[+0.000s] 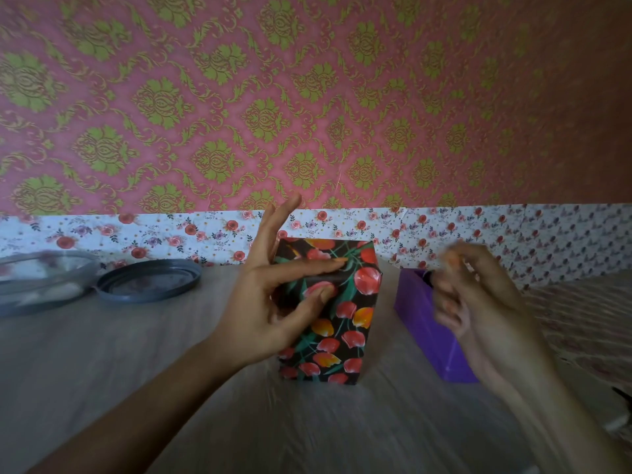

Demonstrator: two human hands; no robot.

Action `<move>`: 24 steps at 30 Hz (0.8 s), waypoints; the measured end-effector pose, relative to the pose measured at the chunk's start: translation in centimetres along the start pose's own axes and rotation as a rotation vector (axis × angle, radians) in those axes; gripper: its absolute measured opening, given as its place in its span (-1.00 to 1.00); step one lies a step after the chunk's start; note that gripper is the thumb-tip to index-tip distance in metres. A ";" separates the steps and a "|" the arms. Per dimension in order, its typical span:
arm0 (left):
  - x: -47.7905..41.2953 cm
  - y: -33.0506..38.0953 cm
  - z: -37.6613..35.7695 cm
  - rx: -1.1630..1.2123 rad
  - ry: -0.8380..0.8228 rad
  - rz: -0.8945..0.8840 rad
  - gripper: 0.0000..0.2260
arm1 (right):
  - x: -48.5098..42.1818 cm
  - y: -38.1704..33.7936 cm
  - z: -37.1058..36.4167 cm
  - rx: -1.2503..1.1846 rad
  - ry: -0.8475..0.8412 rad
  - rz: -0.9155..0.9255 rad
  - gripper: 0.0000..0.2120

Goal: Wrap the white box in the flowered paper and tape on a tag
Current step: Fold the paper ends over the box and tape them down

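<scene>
The box wrapped in dark flowered paper [337, 313] stands upright at the middle of the table. My left hand [273, 295] is on its upper left corner. The straight index finger lies across the top edge and the thumb presses on the front face, while the other fingers are raised off the box. My right hand [475, 302] is blurred by motion and hovers to the right of the box, above a purple container [420, 323]. Its fingers are curled; whether they pinch anything is not visible. No tag or tape can be made out.
A dark round lid [148, 280] and a clear plastic container [41, 278] lie at the far left of the wooden table [136, 371]. A flowered paper strip lines the wall behind. A patterned cloth [581, 313] lies at the right.
</scene>
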State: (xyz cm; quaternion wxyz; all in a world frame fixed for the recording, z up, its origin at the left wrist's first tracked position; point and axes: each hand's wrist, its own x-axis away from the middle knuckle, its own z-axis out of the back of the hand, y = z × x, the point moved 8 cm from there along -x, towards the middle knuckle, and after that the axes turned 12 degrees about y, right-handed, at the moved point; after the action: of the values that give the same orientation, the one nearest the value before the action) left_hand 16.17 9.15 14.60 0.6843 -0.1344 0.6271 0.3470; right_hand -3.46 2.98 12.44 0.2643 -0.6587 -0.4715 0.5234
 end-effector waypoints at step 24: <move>0.0 0.1 -0.3 0.021 -0.039 -0.104 -0.79 | -3.3 -2.0 -12.1 0.724 -0.529 0.270 -0.96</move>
State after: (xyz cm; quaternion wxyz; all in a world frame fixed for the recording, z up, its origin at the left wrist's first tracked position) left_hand 15.90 9.03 14.57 0.7149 -0.1529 0.6094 0.3070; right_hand 7.14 2.63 19.34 0.2775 -0.4237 -0.2198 0.8338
